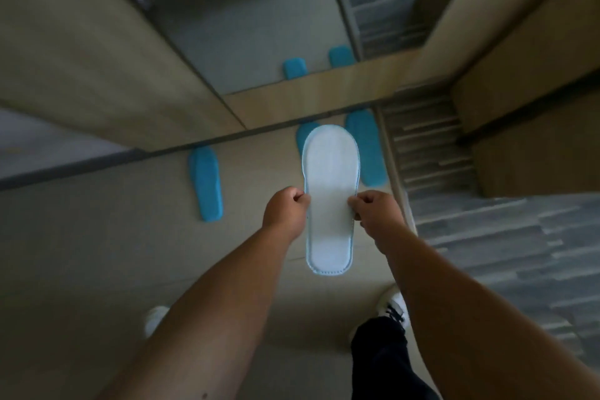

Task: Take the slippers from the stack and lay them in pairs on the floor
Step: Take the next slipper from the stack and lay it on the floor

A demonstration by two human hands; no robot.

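Already the person is holding one pale, white-soled flat fabric slipper (331, 195) in the air above the beige floor (97, 253), sole side up toward the camera. The left hand (285, 211) is pinching its left edge and the right hand (376, 209) is pinching its right edge, both fists closed on the slipper around its middle. Whether this is one slipper or several pressed together, the picture is not showing.

On the floor three blue soft slippers are lying. One long blue slipper (206, 183) is lying alone on the left. Two more blue slippers, one mostly hidden (303, 136) behind the held slipper and one just to the right (368, 148), are lying side by side near the wooden baseboard (292, 107) under the wall mirror (246, 42), so this looks like a finished pair.

As a judgement, the task is partly done: one pair seems laid, and the lone slipper on the left is waiting for its partner, probably the one in the hands. The stack itself is not appearing in view, so how many remain cannot be told.
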